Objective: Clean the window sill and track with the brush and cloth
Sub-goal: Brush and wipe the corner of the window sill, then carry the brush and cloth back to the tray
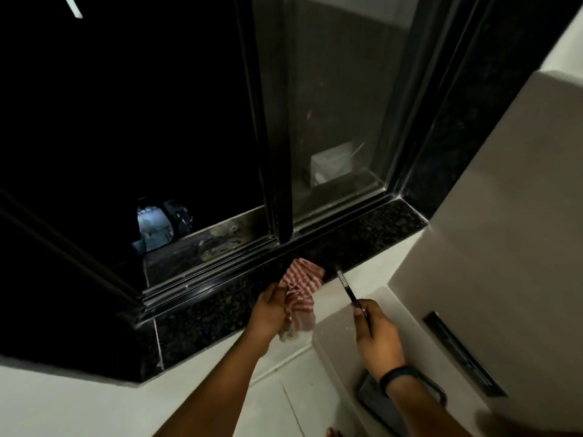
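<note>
1. Biggest thing here is the window (331,99), dark frame, a sliding pane on the right with a pale box showing dimly through the glass. The left side is pretty much pitch black.
2. Under it runs the window sill (362,234), a dark speckled stone ledge going from lower left up to the right corner, where it meets the pale wall (504,216).
3. Between sill and glass sits the track (220,272), a set of dark metal rails. The open stretch behind it on the left looks grimy and smudged.
4. The person's left hand (268,313) is just at the sill's front edge, fingers bunched around the cloth. Can't really see the fingertips, they're buried in the fabric.
5. The right hand (377,335) is off the sill, out over the white ledge below it, with a dark band on the wrist. Its fingers are pinching the brush handle.
6. The cloth (301,294) is red-and-white striped and crumpled. Its top end rests on the sill's front lip, the rest hangs down from the hand.
7. The brush (348,290) is thin and dark, pointing up-left, its tip right by the sill edge, just beside the cloth. Whether it's touching, can't tell.
</note>
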